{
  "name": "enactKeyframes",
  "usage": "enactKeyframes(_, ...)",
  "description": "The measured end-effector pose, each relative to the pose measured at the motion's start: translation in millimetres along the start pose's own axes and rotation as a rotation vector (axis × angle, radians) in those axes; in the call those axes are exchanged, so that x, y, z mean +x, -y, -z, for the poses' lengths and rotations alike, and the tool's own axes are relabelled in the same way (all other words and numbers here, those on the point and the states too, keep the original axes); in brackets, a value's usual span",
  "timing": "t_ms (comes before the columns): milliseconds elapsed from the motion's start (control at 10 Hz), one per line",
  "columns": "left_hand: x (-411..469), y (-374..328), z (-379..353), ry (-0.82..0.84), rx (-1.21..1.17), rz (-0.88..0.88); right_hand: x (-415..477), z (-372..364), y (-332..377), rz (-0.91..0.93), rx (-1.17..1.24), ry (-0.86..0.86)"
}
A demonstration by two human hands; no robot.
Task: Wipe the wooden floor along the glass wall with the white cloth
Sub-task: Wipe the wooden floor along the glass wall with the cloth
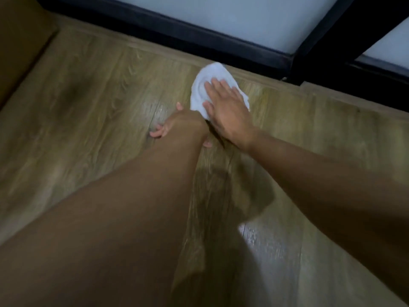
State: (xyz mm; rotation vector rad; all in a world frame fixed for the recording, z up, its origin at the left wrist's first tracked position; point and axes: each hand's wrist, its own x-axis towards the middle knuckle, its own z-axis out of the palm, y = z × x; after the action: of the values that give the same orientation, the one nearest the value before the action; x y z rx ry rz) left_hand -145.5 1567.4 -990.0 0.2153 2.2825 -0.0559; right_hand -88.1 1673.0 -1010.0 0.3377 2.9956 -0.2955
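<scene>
The white cloth (pixel 204 82) lay bunched into a rough oval on the wooden floor (pixel 88 96). It sat close to the dark frame (pixel 199 38) at the foot of the glass wall (pixel 243 21). Its long axis ran from that frame back toward the person, tilted a little to the left in the head view. The far end reached the pale strip along the frame; whether it touched the frame itself I could not tell.

The right grip (pixel 228 107) lay flat on the near half of the cloth, fingers straight and together, pointing up-left toward the wall. It pressed down rather than clutching.

The left grip (pixel 177 122) was planted on the bare floor just beside the cloth's near edge. It was largely hidden by its own forearm, and the fingertips (pixel 156 132) that showed were splayed on the boards, holding nothing.

A wet sheen showed on the boards beside the left grip.
</scene>
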Motion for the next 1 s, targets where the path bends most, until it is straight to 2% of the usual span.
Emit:
enactKeyframes(100,-4.7,-0.6,-1.6,-0.112,-0.068,-0.036,-52.3,-4.1,-1.5,0.098,0.054,-0.058)
enactKeyframes(200,-9.7,-4.3,2.6,0.017,-0.04,0.021,-42.9,7.8,-39.9,0.079,0.034,-0.044)
enactKeyframes(300,-9.7,-8.7,7.2,0.035,-0.052,0.069,12.5,16.8,-53.0,-0.239,0.109,-0.078)
enactKeyframes(400,-11.6,-7.9,2.1,-0.046,-0.071,0.042,17.9,7.9,-35.8,-0.317,0.116,-0.12)
enactKeyframes(500,-22.7,0.4,-7.1,-0.152,-0.119,-0.015,-21.3,0.9,-33.3,-0.134,0.11,-0.131)
enactKeyframes(600,-35.4,11.3,-19.0,-0.211,0.034,-0.143,-73.7,0.3,-48.7,0.044,0.148,-0.048)
enactKeyframes(700,-45.9,17.3,-21.2,-0.158,0.093,-0.183,-64.5,10.0,-72.1,-0.015,0.199,-0.052)
enactKeyframes(800,-54.1,19.0,-24.2,-0.149,0.116,-0.222,-22.4,13.1,-65.3,-0.283,0.198,-0.101)
enactKeyframes(900,-59.1,17.3,-24.6,-0.122,0.069,-0.204,-34.4,2.8,-41.1,-0.267,0.124,-0.088)
enactKeyframes(1000,-62.2,10.8,-19.3,-0.111,0.011,-0.177,-73.2,2.2,-51.3,-0.039,0.116,-0.035)
